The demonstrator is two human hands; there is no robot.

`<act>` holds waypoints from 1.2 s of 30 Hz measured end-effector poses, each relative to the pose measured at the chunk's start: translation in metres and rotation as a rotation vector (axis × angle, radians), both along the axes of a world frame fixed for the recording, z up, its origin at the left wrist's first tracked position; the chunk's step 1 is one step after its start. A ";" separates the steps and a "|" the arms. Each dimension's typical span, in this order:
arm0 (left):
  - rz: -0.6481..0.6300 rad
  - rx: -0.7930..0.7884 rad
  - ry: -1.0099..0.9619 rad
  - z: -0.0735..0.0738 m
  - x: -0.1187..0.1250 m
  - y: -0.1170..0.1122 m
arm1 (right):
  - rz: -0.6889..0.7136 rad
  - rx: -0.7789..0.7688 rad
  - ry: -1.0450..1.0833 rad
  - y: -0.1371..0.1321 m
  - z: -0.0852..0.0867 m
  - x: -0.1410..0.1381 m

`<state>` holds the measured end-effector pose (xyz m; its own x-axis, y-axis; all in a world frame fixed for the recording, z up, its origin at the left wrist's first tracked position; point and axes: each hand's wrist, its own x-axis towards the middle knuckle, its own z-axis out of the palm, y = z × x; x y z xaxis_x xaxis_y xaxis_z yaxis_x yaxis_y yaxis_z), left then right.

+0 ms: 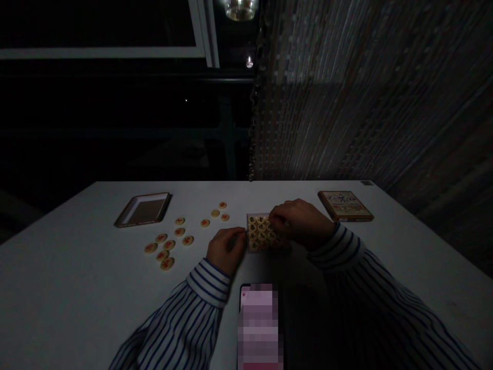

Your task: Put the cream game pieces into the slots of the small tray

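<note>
A small clear plastic tray (247, 241) lies on the table in front of me. Rows of round Chinese chess pieces (263, 236) with dark characters fill its visible part. My left hand (227, 249) pinches the tray's left edge between thumb and fingers. Over the right part of the tray is my right hand (298, 221), its fingers curled together and pointing down at the pieces. Whatever those fingertips hold is hidden, and the hand covers some of the pieces. Several loose chess pieces with red characters (169, 245) are scattered to the left; one piece (215, 213) looks blank on top.
An open box half (125, 223) stands at the table's far left. A box lid with printed writing (345, 204) lies at the far right. Close to me on the white table (96, 288) is a lit phone (259, 329). A bead curtain (327, 103) hangs behind.
</note>
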<state>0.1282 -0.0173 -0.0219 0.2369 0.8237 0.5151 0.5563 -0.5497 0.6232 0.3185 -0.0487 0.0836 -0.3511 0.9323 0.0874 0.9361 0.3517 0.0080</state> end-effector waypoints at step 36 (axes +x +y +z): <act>0.300 -0.093 -0.195 0.053 -0.082 0.031 | 0.013 0.317 0.255 -0.008 0.005 -0.005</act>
<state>0.0467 0.0141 0.0313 -0.1171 0.8871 0.4465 0.5502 -0.3164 0.7728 0.3135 -0.0570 0.0889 -0.2924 0.8410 0.4553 0.9176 0.3808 -0.1139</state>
